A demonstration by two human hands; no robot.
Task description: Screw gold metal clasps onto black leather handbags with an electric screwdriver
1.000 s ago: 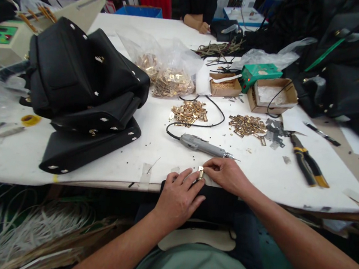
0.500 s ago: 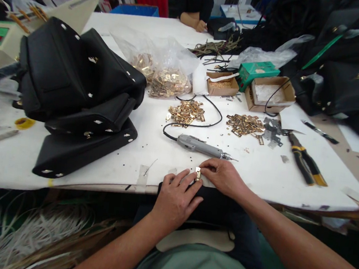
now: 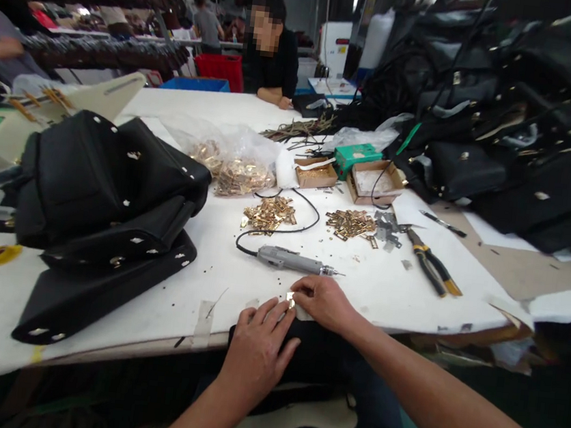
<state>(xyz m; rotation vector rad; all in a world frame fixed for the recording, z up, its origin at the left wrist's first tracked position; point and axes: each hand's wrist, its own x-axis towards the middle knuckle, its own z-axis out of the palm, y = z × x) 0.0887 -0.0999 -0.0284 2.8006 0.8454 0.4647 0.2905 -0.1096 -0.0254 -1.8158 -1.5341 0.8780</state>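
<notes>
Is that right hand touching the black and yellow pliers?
Apart. In the head view, a strip of white table shows between the right hand and the pliers, farther right.

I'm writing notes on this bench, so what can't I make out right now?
All in the head view:
Plate: too small and glary for detail; the left hand seems to cover its lower part.
Black material: partly hidden under the left hand.
Right hand: palm hidden by its own back.
Machine: cut off by the left edge; display too blurred to read.
Screwdriver: tip too small to tell its shape.
</notes>
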